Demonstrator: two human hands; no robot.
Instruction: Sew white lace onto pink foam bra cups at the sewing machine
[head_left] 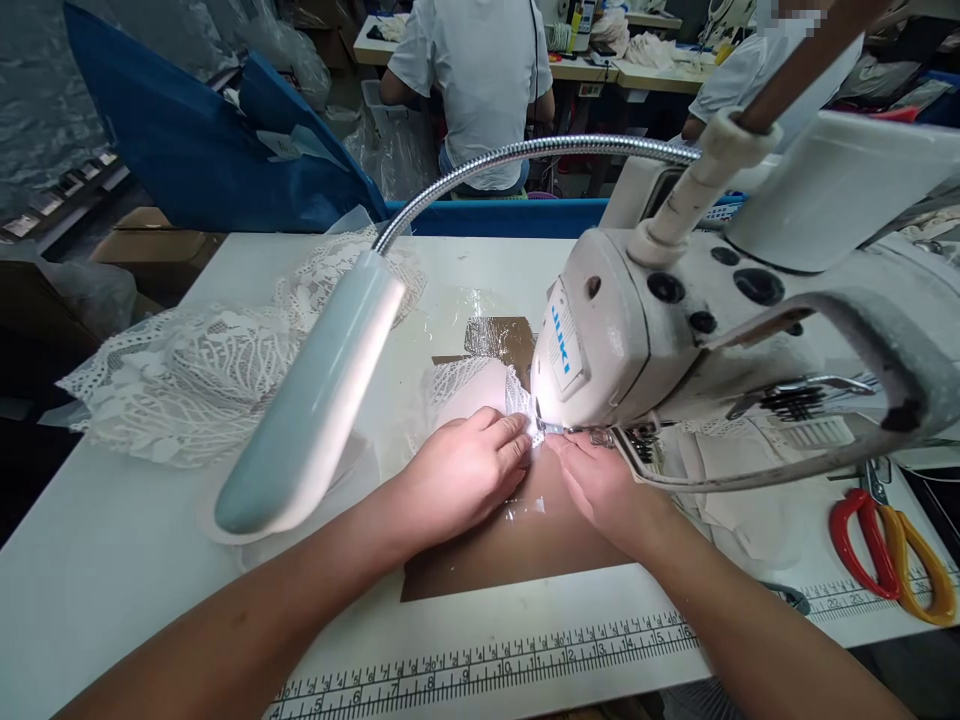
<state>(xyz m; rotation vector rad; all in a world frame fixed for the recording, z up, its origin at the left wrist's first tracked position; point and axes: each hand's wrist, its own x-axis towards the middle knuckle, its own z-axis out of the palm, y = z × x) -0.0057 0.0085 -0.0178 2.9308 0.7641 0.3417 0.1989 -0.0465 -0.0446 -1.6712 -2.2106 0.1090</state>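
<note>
A pale piece of lace fabric [474, 388] with a smooth pinkish panel lies under the head of a white JUKI sewing machine [600, 330]. My left hand [471, 470] rests on its near edge, fingers bent together and pressing the lace just left of the needle area. Close to the presser foot, my right hand [600, 485] has thumb and fingers closed at the fabric's edge, partly behind the metal guard. Brown tape [510, 555] covers the table beneath both hands. The needle itself is hard to make out.
A lamp [315, 390] on a bendy metal neck hangs at left, before heaped white lace [202, 365]. Scissors [885, 550] with red and yellow handles lie right. A printed ruler [487, 670] runs along the front edge. Two people in white shirts [476, 80] are beyond.
</note>
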